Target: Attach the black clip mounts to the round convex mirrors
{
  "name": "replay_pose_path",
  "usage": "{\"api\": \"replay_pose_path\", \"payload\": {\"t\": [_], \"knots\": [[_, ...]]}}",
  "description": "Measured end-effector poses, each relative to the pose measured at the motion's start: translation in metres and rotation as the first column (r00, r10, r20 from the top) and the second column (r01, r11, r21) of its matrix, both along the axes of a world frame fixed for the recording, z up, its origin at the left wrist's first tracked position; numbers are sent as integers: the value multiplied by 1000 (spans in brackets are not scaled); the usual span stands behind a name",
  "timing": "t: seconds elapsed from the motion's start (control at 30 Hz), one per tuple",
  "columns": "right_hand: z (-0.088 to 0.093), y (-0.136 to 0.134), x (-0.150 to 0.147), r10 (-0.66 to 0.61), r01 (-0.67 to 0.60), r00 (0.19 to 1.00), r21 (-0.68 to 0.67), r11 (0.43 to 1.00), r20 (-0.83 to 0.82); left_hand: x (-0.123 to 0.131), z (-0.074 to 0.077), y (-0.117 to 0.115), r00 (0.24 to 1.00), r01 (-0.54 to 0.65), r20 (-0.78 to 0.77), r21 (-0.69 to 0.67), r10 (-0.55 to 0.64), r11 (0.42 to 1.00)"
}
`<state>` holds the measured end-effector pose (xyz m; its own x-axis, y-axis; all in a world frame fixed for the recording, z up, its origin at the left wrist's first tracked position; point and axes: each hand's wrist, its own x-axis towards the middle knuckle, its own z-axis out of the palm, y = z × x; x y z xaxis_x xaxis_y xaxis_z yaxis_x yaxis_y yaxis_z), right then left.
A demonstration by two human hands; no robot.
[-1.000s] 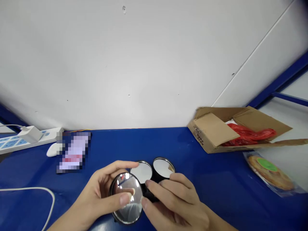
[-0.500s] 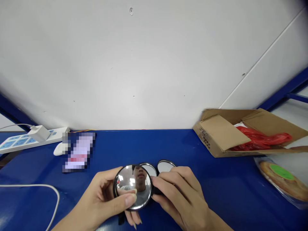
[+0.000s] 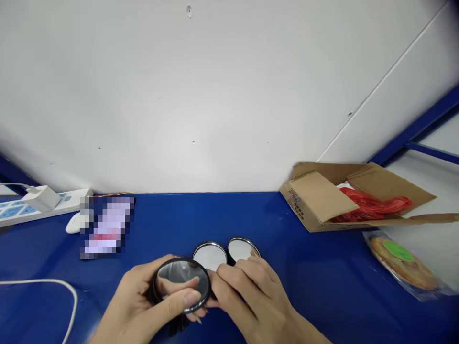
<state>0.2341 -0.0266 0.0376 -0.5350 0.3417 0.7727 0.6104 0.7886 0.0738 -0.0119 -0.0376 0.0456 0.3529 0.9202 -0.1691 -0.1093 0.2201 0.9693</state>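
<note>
A black-rimmed round mirror (image 3: 182, 283) is held in the left hand (image 3: 141, 303), low at the near edge of the view and near the middle of the blue tabletop (image 3: 251, 224). It is grasped by its rim and lower face, with the left thumb (image 3: 190, 298) pressed across the glass and the other fingers curled behind it. The disc is tilted, so that it is seen as an oval whose long axis runs nearly left to right, dropping slightly toward the left.

The right hand (image 3: 254, 298) is placed just to the right of that mirror, and its fingers (image 3: 236, 274) are nearly touching or touching the disc's right rim. The right fingers are curled over the near edges of two silver-rimmed round mirrors (image 3: 210, 255) (image 3: 242, 249), which stand side by side just beyond the held disc. Whether anything is gripped by the right hand cannot be told, as its palm side is hidden.

A power strip (image 3: 43, 208) with a white plug adapter (image 3: 41, 198) is placed at the far left corner of the tabletop, and a pixelated object (image 3: 107, 228) lies nearer the middle. A white cable (image 3: 36, 282) runs along the left side. An open cardboard box (image 3: 317, 196) holding a red plastic bag (image 3: 371, 205) sits at the far right.
</note>
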Motion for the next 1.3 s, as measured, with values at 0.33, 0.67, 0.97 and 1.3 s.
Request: {"api": "replay_pose_path", "payload": {"t": [0.33, 0.67, 0.97, 1.3], "knots": [[9, 12, 10, 217, -204, 968, -113, 972, 122, -3, 9, 7, 993, 117, -1, -51, -118, 992], [0, 1, 0, 216, -217, 971, -5, 976, 104, -24, 14, 3, 970, 217, -95, -78, -224, 973], [23, 1, 22, -118, 117, 975, -18, 993, -185, -25, 16, 20, 973, -223, 83, 70, 217, 972], [3, 35, 34, -132, 37, 930, -269, 962, -344, -17, 6, 43, 899, -357, -167, 261, 406, 897]]}}
